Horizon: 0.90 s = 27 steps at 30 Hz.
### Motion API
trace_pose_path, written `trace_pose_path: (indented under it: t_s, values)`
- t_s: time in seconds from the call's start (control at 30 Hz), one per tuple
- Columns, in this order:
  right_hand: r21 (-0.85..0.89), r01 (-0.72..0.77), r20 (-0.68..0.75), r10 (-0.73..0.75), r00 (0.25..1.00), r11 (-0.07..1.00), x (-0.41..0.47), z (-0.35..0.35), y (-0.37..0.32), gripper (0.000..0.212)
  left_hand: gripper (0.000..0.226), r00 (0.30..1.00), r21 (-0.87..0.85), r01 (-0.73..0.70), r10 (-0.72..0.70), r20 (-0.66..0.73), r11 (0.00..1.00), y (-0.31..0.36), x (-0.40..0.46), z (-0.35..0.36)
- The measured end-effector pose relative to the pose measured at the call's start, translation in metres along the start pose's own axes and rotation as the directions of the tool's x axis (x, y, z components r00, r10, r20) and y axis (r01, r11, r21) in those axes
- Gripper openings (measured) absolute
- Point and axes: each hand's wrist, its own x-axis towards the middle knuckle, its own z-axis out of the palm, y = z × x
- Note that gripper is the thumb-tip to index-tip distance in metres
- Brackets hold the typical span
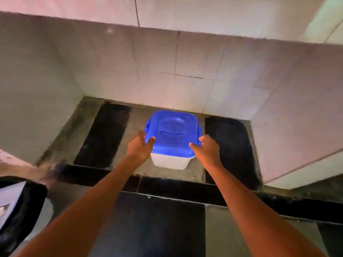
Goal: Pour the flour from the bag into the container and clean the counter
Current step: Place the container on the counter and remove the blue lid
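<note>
A white plastic container (169,162) with a blue clip-on lid (172,133) stands on the counter inside a tiled alcove. My left hand (139,148) grips its near left corner, fingers curled over the lid's edge. At the near right corner my right hand (207,151) holds it the same way. The lid is on and the side clips look closed. No flour bag can be made out for certain.
The grey and black counter (118,138) runs between white tiled walls (185,71) on three sides. A black ledge (176,190) crosses the front. At the far left edge lies a black and white object (13,210), partly cut off.
</note>
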Motion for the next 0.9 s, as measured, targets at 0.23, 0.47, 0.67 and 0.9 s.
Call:
trace_pose_path:
  t_s: [0.23, 0.47, 0.67, 0.9]
  values:
    - [0.235, -0.148, 0.045, 0.141, 0.989, 0.961, 0.069, 0.066, 0.07, 0.068, 0.065, 0.998, -0.234, 0.057, -0.047, 0.047, 0.971, -0.065, 0.072, 0.072]
    - [0.549, -0.185, 0.068, 0.177, 0.982, 0.815, 0.094, 0.094, 0.113, 0.08, 0.03, 0.991, -0.511, 0.122, -0.129, 0.023, 0.851, -0.076, 0.081, 0.09]
    - [0.531, -0.311, 0.093, 0.31, 0.946, 0.788, 0.021, 0.053, 0.107, 0.071, 0.09, 0.944, -0.468, 0.328, -0.296, 0.142, 0.821, -0.08, 0.028, 0.048]
    - [0.539, -0.427, 0.176, 0.398, 0.9, 0.726, -0.135, -0.053, 0.026, 0.036, 0.05, 0.808, -0.47, 0.585, -0.423, 0.41, 0.661, -0.008, -0.126, -0.058]
